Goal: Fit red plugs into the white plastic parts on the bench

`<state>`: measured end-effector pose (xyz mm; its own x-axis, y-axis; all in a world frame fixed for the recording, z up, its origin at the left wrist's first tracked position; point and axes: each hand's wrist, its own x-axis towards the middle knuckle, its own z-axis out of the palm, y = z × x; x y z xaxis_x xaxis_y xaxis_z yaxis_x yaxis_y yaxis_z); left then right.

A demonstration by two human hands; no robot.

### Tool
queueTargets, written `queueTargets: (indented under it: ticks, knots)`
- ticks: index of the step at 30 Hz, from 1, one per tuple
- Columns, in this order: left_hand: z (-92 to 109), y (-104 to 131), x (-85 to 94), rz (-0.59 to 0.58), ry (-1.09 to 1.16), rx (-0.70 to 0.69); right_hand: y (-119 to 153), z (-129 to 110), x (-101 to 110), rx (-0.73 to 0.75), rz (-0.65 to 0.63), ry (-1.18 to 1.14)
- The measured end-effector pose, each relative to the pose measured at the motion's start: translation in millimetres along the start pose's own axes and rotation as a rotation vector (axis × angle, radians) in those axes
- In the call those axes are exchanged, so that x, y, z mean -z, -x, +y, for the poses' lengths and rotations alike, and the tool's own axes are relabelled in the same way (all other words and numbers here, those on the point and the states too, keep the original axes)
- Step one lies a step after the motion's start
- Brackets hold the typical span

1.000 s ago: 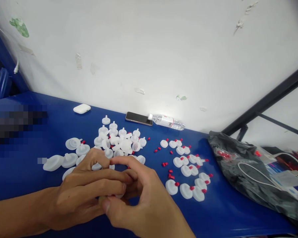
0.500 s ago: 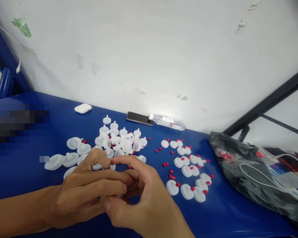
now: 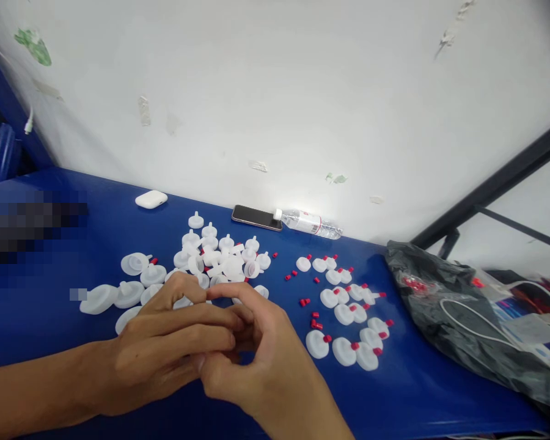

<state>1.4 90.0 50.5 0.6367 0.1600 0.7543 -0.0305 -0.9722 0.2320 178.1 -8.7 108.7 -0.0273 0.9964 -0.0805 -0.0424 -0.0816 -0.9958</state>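
Observation:
My left hand (image 3: 174,345) and my right hand (image 3: 266,360) meet over the near part of the table, fingers curled and tips touching. Whatever lies between them is hidden by the fingers. Behind my left hand is a loose pile of white plastic round lids with thin spouts (image 3: 233,267), some overlapping. To the right of my right hand, several white lids (image 3: 345,351) have small red caps on their spouts. Loose red caps (image 3: 318,326) lie between the two groups.
A blue table (image 3: 421,385) runs along a white wall. Towards the back are a white earbud case (image 3: 151,199), a phone (image 3: 256,218) and a water bottle (image 3: 308,222). On the right, a dark plastic bag (image 3: 440,305) lies under a cable and packets. The far left is blurred out.
Both hands stay together, with fingers only slightly shifted. The whole view has moved a little; the lids and caps on the table lie as before.

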Motion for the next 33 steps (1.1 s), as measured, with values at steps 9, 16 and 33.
queueTargets:
  ticks: [9,16,33]
  knots:
    - [10,-15,0.5,-0.037,0.060,0.018,3,-6,5,0.106,0.157,0.313]
    - [12,-15,-1.5,-0.044,0.064,0.115,6,-8,10,0.157,0.308,0.598]
    - [8,-12,-6.6,-0.236,0.035,0.313,5,-7,21,0.005,0.361,0.968]
